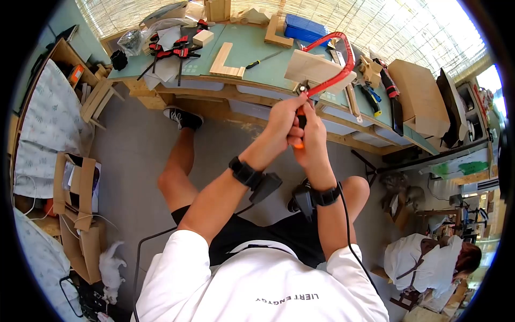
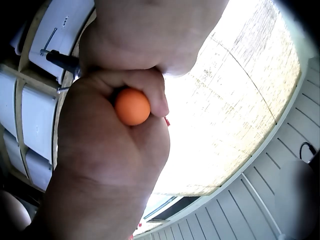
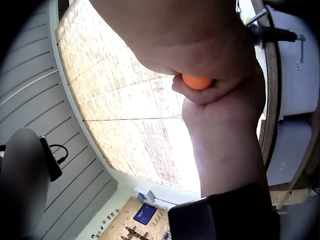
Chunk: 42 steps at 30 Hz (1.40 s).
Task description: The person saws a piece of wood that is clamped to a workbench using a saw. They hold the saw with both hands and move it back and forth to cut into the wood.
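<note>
Both our left hand (image 1: 282, 121) and right hand (image 1: 313, 138), together, gripped one hacksaw (image 1: 329, 82); one wooden board (image 1: 310, 67) stood beside it.

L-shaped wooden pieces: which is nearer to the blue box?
The rear L-shaped piece, left of the blue box; the front L-shaped piece lies by the front edge of the bench.

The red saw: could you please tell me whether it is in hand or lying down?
The red saw is in hand: left hand and right hand grip its handle.
</note>
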Each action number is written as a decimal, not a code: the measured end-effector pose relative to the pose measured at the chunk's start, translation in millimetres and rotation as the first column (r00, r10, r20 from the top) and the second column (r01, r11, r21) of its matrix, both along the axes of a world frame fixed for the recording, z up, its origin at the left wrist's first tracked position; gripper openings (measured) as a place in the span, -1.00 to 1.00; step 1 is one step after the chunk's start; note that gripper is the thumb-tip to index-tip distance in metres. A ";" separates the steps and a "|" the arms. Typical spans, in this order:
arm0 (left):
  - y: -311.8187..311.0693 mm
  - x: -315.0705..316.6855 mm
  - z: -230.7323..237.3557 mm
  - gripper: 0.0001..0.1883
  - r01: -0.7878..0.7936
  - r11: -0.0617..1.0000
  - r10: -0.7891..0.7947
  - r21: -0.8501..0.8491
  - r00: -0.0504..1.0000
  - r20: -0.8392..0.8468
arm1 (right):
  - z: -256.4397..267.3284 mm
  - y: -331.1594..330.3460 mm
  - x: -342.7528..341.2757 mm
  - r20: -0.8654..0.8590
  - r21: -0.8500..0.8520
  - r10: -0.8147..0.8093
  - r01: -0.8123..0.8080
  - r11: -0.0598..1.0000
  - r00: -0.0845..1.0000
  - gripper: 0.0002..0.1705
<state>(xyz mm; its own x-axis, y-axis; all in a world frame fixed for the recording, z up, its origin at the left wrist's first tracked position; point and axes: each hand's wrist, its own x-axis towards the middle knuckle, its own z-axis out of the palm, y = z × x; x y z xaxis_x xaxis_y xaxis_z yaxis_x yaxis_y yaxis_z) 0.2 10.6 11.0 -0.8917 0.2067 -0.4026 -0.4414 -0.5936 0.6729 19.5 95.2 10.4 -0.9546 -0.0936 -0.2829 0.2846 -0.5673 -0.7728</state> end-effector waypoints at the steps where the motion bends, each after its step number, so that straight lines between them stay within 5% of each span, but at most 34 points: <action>1: 2.0 12.3 2.2 -0.62 0.006 1.000 -0.005 -0.022 0.999 0.047 | -0.7 1.7 13.4 0.068 0.035 -0.033 0.030 0.999 0.997 -0.74; 4: 4.2 28.0 3.6 -0.61 -0.028 1.000 0.027 -0.013 0.996 -0.081 | 6.5 -1.4 30.3 0.130 0.080 -0.081 0.071 0.994 0.988 -0.73; 6: -4.7 19.1 2.7 -0.63 0.053 0.998 -0.053 -0.045 0.999 0.010 | -4.9 -3.1 14.1 0.059 0.121 -0.106 0.098 0.988 0.993 -0.73; 8: -4.1 -8.7 -9.8 -0.65 0.067 0.990 -0.063 0.124 0.997 -0.043 | -7.1 3.2 -12.8 -0.023 0.077 -0.016 0.017 0.997 1.000 -0.71; 9: -14.3 -8.7 -14.2 -0.66 0.214 0.956 -0.183 0.203 0.970 -0.161 | -0.3 0.8 -8.9 -0.004 0.174 -0.027 0.027 0.984 1.000 -0.72; 13: 3.9 9.7 -41.0 -0.68 0.161 0.912 -0.103 0.376 0.980 -0.171 | -2.5 4.9 22.6 0.022 0.338 -0.011 0.003 0.941 1.000 -0.72; 16: 8.1 6.6 -45.4 -0.71 0.207 0.837 -0.082 0.507 0.963 -0.258 | -4.0 7.8 23.5 0.020 0.254 0.034 -0.038 0.967 0.999 -0.72; 18: 3.5 2.3 -43.3 -0.73 0.254 0.835 -0.106 0.487 0.945 -0.310 | -2.8 4.9 26.3 -0.025 0.311 -0.014 0.021 0.950 1.000 -0.74; 22: -6.6 -1.5 -29.0 -0.74 0.255 0.905 -0.162 0.340 0.946 -0.280 | -4.2 -0.7 24.0 -0.107 0.120 0.000 0.013 0.993 0.994 -0.80; 25: -11.8 0.3 -13.9 -0.76 0.289 0.957 -0.277 0.013 0.928 -0.249 | 2.4 -1.5 31.1 0.035 0.021 -0.110 0.109 0.994 0.993 -0.83; 28: -8.7 5.3 -14.5 -0.75 0.248 0.968 -0.248 -0.030 0.941 -0.232 | -3.1 -1.7 34.0 -0.056 -0.066 -0.036 0.032 0.997 0.998 -0.86; 31: -19.3 -11.9 -16.0 -0.74 0.275 0.959 -0.284 -0.069 0.935 -0.212 | -7.0 -9.5 22.5 -0.094 0.165 -0.034 0.049 0.985 0.995 -0.85; 38: 4.3 14.4 -27.8 -0.75 0.046 0.992 -0.072 -0.117 0.971 -0.227 | -6.6 0.1 39.7 -0.094 0.291 -0.030 0.056 0.955 0.995 -0.75; 40: -2.1 4.0 -21.5 -0.74 0.061 0.991 -0.087 -0.119 0.970 -0.228 | -11.3 -2.2 27.8 -0.104 0.301 -0.078 0.106 0.948 0.992 -0.77; 42: -9.2 -8.2 -4.9 -0.75 0.127 0.981 -0.151 -0.147 0.974 -0.169 | -0.9 3.7 4.0 -0.093 0.276 0.059 -0.031 0.961 0.994 -0.79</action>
<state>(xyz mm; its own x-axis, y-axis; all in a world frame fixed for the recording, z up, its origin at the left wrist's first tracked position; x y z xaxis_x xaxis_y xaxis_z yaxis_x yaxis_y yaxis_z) -8.0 1.3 6.1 -0.9180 0.2885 -0.2720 -0.3785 -0.4335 0.8178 23.5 98.8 9.5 -0.9758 -0.0692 -0.2075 0.2187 -0.3189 -0.9222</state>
